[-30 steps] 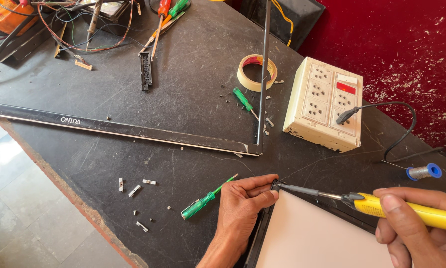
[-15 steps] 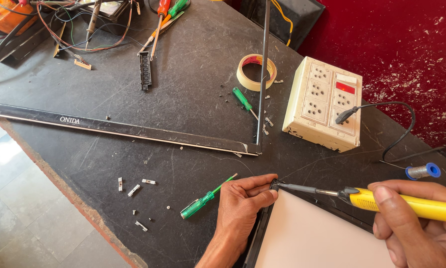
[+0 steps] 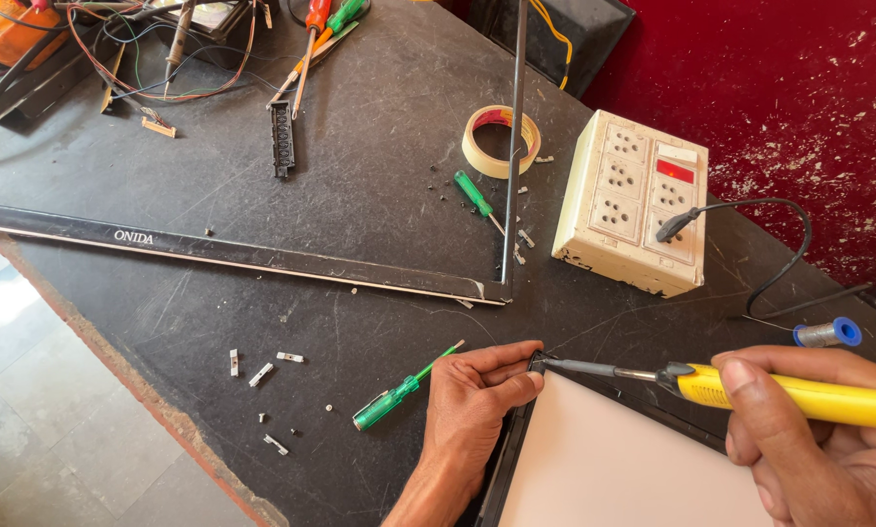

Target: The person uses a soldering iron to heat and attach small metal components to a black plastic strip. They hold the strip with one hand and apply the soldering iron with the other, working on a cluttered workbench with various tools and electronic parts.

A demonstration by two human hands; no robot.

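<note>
Since a moment ago almost nothing has shifted: only my right hand (image 3: 809, 444) has slid a touch along the handle, and the tip stays where it was. That hand is wrapped around the yellow soldering iron (image 3: 799, 395), thumb lying along the top of the handle, fingers curled under it. Its thin metal tip reaches left and meets the top left corner of the white panel (image 3: 633, 464) that lies in front of me, edged by a dark frame.

My left hand (image 3: 472, 400) rests palm down on the black table (image 3: 360, 176), right at that same corner. Thumb and forefinger are pinched narrow beside the tip, pressing on the corner of the frame; whether they grip some small part there I cannot tell.

Just left of my left hand lies a green-handled screwdriver (image 3: 399, 392), pointing up to the right, close to my knuckles but apart from them. Further left a few small metal bits (image 3: 260, 374) are scattered near the table edge.

Beyond my hands a long black bezel (image 3: 262, 256) lies flat across the table. Past it sit a roll of tape (image 3: 499, 140), a second small green screwdriver (image 3: 477, 195) and a cream socket box (image 3: 633, 200) with a black plug in it.
</note>
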